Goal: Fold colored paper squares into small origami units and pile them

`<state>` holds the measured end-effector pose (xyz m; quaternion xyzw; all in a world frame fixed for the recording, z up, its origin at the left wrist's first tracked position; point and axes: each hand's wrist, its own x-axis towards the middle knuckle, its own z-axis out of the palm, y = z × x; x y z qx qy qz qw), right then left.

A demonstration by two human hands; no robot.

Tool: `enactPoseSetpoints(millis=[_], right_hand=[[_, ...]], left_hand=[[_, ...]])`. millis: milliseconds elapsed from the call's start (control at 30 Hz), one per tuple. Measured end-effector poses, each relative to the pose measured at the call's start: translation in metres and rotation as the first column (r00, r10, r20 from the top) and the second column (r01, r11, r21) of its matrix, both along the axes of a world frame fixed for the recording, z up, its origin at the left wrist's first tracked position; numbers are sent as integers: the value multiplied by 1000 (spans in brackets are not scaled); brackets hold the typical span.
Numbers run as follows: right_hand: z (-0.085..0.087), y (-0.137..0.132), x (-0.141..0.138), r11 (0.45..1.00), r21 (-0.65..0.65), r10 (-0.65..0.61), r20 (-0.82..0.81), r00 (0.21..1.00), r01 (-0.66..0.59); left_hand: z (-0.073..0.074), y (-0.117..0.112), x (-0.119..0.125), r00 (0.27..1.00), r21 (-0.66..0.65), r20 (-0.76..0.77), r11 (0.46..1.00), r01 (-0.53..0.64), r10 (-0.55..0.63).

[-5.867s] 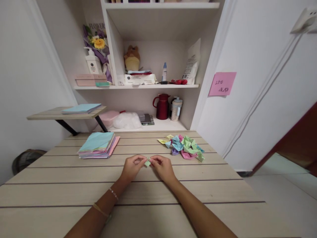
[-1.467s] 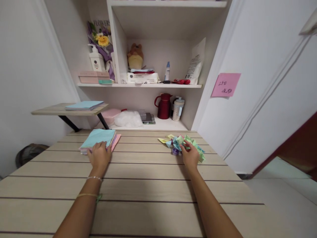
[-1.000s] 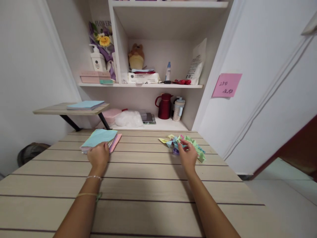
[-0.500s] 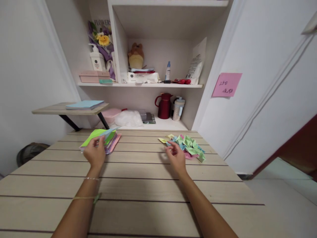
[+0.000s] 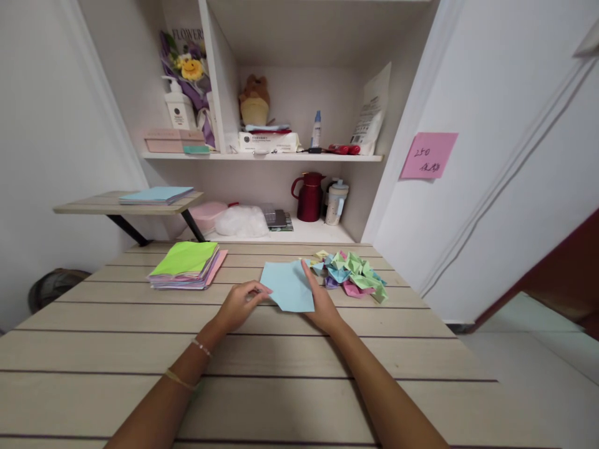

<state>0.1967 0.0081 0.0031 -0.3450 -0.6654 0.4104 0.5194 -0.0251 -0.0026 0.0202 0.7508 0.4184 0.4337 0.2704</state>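
Note:
A light blue sheet of paper [image 5: 287, 288] is held between my two hands above the middle of the table. My left hand [image 5: 241, 304] pinches its lower left corner between thumb and fingers. My right hand [image 5: 322, 305] grips the right edge, thumb on top and the other fingers hidden beneath. To the left lies a stack of coloured paper [image 5: 187, 265], its top sheet bright green. Just beyond my right hand is a heap of folded paper pieces [image 5: 358, 274] in green, blue, pink, yellow and purple.
A small raised shelf [image 5: 88, 206] at the back left carries more blue paper [image 5: 156, 194]. Behind the table, a cabinet holds a dark red jug [image 5: 309, 198], a pale tumbler [image 5: 336, 204] and a clear plastic bag [image 5: 242, 222]. A pink note [image 5: 429, 156] sticks to the right wall.
My left hand has brought the blue sheet from the stack to the middle. My right hand has drawn slightly left from beside the heap and taken hold of the sheet's right side.

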Motion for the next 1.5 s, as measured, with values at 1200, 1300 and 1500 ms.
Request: enactPoseSetpoints(millis=[1200, 1300, 1500], right_hand=[[-11, 8, -17, 928, -372, -136, -385, 913, -19], [-10, 6, -18, 922, -384, -117, -392, 912, -47], [-17, 3, -21, 919, -390, -78, -296, 952, -46]], left_hand=[[-11, 9, 16, 791, -414, 583, 906, 94, 185], [-13, 7, 18, 818, -410, 556, 905, 116, 148], [-19, 6, 21, 841, -411, 521, 907, 96, 147]])
